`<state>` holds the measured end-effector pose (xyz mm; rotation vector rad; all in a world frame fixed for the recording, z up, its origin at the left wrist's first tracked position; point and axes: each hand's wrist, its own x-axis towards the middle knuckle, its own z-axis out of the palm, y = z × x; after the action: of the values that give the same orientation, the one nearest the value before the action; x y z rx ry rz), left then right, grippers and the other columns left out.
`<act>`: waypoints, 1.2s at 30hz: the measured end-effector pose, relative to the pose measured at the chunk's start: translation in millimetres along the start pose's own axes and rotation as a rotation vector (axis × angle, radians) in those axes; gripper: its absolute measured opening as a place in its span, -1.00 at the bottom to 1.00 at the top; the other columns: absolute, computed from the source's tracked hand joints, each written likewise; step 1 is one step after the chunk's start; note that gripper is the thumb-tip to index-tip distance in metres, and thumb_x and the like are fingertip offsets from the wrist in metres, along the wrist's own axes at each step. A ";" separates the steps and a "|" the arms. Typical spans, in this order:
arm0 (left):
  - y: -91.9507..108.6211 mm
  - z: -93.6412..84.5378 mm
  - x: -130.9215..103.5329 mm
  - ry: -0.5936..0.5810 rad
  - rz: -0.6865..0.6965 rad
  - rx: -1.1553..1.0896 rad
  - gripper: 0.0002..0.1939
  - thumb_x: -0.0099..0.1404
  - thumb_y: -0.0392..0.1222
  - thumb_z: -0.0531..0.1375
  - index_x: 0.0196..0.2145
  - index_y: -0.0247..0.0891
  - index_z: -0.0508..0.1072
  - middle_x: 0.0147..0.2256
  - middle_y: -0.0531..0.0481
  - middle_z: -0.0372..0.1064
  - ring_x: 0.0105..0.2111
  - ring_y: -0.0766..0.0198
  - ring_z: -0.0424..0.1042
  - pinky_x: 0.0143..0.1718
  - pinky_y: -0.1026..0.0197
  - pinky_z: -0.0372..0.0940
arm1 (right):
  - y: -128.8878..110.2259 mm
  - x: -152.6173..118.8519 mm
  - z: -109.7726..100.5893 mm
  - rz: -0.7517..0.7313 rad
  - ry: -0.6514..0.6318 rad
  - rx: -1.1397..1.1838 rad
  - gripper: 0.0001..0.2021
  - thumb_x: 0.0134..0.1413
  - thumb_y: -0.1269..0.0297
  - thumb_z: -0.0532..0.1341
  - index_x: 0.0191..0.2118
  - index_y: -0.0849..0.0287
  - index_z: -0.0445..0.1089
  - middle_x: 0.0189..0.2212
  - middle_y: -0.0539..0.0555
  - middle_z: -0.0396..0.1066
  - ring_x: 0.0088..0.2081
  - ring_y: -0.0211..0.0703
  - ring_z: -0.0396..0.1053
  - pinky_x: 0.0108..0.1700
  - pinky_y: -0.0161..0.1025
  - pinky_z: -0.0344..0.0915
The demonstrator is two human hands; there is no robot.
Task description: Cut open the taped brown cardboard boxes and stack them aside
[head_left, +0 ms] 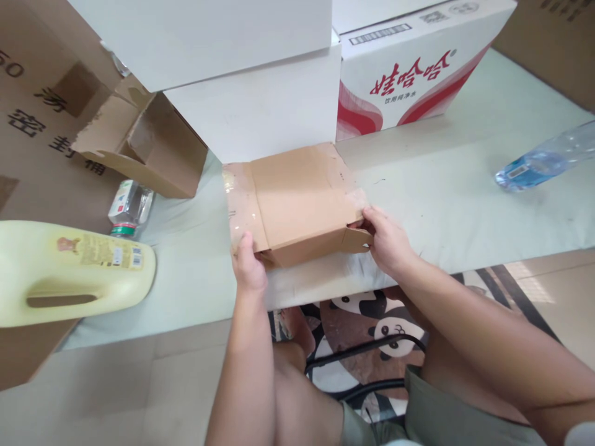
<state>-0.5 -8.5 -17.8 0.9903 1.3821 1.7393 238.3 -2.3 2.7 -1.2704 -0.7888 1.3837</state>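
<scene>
A pale yellow jug (106, 279) showed at the left edge, with a clear bottle (132, 207) with a green cap just above it and an open cardboard box (174, 148) in the upper left. The left hand (250, 269) was closed on the brown carton (302, 201), thumb on top, its fingers mostly hidden. That carton was at the centre of the frame, on a pale cloth (446, 192), below a white box (260, 105). The right hand (388, 238) pinched the carton's right near corner, fingers partly hidden. A red-lettered box (404, 87) stood upper right; a blue-labelled bottle (534, 166) lay at the right edge.
</scene>
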 end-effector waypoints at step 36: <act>11.6 8.7 -0.1 0.114 -0.071 -0.060 -0.55 0.11 0.07 0.28 -0.10 -0.23 0.56 0.10 -0.17 0.48 0.21 -0.04 0.37 0.32 -0.07 0.15 | -1.8 -2.4 1.0 0.026 -0.027 0.041 -0.68 -0.16 -0.02 0.32 -0.55 0.12 0.31 -0.57 -0.03 0.33 -0.50 -0.28 0.24 -0.42 -0.28 0.14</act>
<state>6.5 -6.9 -5.2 0.8109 1.4097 1.7966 237.5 -4.0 5.2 -1.2366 -0.7606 1.4333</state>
